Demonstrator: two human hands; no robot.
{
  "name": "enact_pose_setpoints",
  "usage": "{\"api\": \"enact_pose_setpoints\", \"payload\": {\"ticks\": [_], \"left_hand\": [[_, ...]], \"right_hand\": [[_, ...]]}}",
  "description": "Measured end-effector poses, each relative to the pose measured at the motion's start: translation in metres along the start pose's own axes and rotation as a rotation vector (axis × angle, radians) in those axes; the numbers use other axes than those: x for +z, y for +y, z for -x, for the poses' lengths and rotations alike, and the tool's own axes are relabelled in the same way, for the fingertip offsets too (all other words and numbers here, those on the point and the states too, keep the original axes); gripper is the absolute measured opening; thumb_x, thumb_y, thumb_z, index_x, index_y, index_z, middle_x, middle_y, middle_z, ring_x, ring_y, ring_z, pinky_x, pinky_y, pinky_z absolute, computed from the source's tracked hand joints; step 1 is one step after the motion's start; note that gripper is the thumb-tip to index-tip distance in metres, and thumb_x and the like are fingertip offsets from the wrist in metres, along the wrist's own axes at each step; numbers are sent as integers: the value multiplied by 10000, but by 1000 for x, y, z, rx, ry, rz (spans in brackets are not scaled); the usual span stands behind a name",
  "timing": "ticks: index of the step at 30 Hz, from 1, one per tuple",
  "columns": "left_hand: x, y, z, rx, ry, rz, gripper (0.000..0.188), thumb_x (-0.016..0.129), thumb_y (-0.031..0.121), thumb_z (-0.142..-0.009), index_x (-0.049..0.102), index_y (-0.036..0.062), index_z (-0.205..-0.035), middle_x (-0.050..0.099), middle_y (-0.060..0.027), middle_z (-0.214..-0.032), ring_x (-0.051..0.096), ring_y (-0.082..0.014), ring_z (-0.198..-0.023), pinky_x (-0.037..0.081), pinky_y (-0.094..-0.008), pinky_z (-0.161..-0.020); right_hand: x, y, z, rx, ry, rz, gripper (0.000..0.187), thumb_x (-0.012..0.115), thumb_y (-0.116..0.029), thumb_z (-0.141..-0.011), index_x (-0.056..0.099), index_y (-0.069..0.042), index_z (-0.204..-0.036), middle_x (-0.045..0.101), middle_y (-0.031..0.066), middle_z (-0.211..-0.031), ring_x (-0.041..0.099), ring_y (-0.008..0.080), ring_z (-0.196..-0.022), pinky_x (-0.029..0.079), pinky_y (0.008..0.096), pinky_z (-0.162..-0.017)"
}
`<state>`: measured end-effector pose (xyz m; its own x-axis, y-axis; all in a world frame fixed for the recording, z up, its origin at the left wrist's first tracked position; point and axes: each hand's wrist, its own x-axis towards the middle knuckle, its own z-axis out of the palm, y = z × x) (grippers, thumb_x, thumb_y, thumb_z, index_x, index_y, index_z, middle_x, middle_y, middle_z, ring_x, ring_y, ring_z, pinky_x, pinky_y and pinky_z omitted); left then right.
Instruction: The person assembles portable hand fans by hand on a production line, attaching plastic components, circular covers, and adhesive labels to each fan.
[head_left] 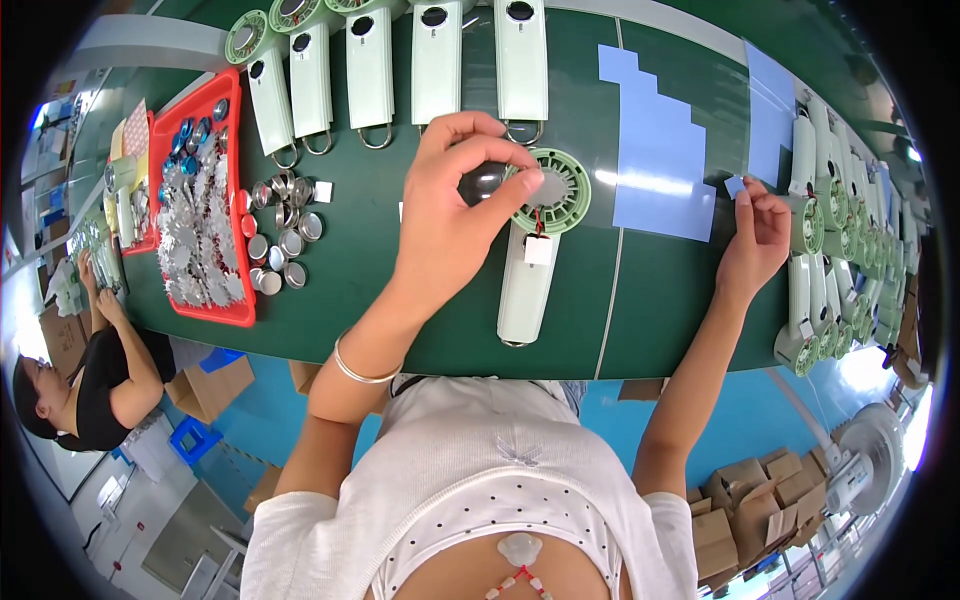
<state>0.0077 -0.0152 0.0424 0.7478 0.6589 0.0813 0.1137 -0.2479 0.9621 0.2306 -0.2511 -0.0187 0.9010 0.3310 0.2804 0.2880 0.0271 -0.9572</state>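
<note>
Lying on a green table [400,300], a pale green handheld fan [530,270] is seen with its round grille head away from the person and its slim handle pointing back toward the body. The left hand [450,205] is closed in a narrow pinch over a small round metal cap [484,184], held just beside the fan's head and touching its rim. The right hand [757,235], well to the right of the fan, is pinched on a small blue sticker [735,186] at the edge of a blue backing sheet [660,150].

The fan is judged to be light, stiff plastic, its thin grille ribs and the exposed wires near a white tag on the neck being the fragile parts; the handle is taken as the safe place to grip. The cap looks smooth and likely slippery, best held by its rim.

Left of the fan, more loose caps [283,230] are scattered beside a red tray [212,310] of white fan blades. Beyond the fan, a row of finished fans [436,60] is laid out.
</note>
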Motion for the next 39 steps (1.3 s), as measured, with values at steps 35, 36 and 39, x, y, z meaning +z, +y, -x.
{"api": "enact_pose_setpoints", "payload": {"ticks": [35, 36, 39], "left_hand": [[-35, 45, 31, 227, -380, -475, 63, 559, 78, -935, 511, 63, -973, 642, -165, -1255, 557, -328, -1194, 277, -479, -1082], [-29, 43, 41, 255, -363, -562, 81, 559, 54, -925, 498, 66, -977, 632, -172, -1283, 542, -344, -1233, 250, -518, -1088], [-17, 44, 59, 275, -360, -618, 131, 562, -10, -887, 479, 65, -955, 610, -174, -1328, 481, -363, -1324, 164, -586, -1116]], "right_hand": [[2, -2, 1, -7, -15, 13, 182, 605, 126, -891, 522, -35, -907, 650, 104, -1018, 598, 237, -1123, 429, 377, -1040], [2, -2, 0, -9, -18, 11, 184, 605, 125, -892, 518, -36, -904, 649, 103, -1018, 597, 237, -1124, 428, 378, -1040], [4, -3, 0, -6, -13, 17, 186, 603, 124, -894, 515, -39, -902, 650, 98, -1013, 596, 237, -1130, 427, 379, -1041]]}}
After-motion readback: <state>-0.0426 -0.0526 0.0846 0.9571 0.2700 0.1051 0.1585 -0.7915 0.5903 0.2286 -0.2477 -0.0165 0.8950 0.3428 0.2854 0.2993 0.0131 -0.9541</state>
